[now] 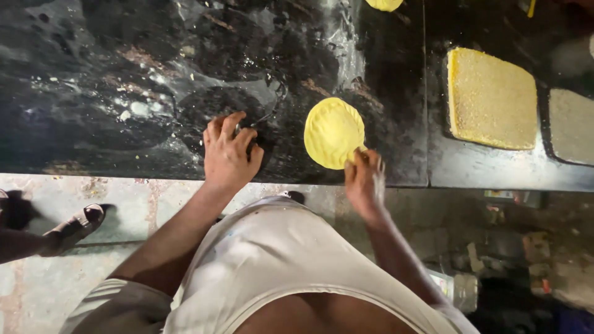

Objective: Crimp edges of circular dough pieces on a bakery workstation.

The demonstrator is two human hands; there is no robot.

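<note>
Right hand point(365, 179) fingers pinching yellow dough disc point(334, 132) edge, left hand point(229, 151) fingers spread on dark counter point(93, 80).

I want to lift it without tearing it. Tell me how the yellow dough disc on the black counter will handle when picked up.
The yellow dough disc looks thin and flat, so it will probably flop and sag. The right hand pinches only its near edge, so it may stretch or tear there. The black counter looks wet or greasy, so it may slide easily.

dough disc point(333, 132): soft, matt yellow | counter point(124, 74): glossy dark stone, flour-smeared | square slab point(492, 99): grainy
</note>
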